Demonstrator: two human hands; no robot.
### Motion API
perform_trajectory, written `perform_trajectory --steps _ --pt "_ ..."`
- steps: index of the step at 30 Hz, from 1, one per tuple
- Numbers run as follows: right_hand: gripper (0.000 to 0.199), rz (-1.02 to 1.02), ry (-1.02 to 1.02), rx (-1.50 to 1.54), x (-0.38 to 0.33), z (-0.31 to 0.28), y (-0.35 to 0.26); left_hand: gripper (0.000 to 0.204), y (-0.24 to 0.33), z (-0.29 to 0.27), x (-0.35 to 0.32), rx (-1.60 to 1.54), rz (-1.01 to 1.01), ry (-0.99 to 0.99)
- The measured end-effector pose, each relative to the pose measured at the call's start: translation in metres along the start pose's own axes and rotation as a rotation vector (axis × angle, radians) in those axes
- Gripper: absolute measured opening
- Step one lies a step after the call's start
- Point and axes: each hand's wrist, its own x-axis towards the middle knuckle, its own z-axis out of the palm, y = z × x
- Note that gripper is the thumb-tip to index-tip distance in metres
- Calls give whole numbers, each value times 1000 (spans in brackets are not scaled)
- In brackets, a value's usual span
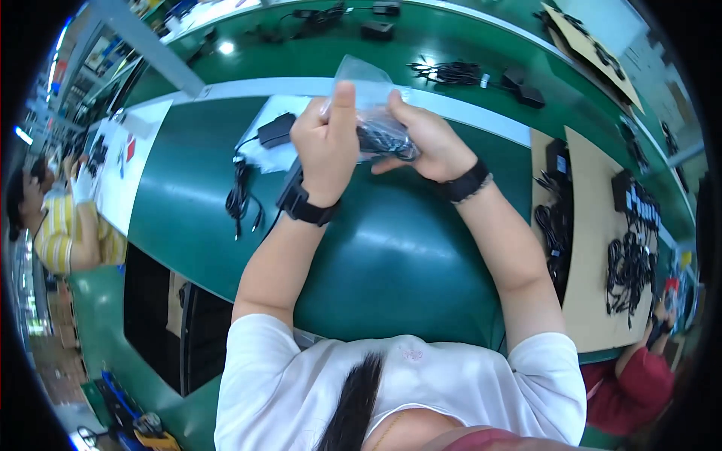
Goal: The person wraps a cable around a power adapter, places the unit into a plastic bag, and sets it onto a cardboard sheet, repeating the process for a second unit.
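Note:
Between my hands, over the green table, is a clear plastic bag [363, 73] with a bundled black cable [386, 140] in its lower part. My left hand [328, 141] is closed on the bag's left side, thumb pointing up. At the bag's right side my right hand [431, 137] grips it around the cable bundle, thumb on top and fingers below. Just left of my left hand lies a black power adapter [277, 131], its coiled cord [238, 188] stretching toward me. Under the adapter are flat clear plastic bags [263, 156].
Cardboard sheets [590, 225] at the right carry rows of adapters and coiled cables [630, 263]. More cables [450, 73] and an adapter [524, 89] lie on the green surface beyond a pale ledge [496, 129]. Co-workers sit at left [71, 225] and right [632, 387].

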Motion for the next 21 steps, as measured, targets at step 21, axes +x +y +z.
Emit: perform_trajectory --steps 21 --pt "27 -1268 153 -769 9 1 12 33 -24 -34 35 -116 -334 -415"
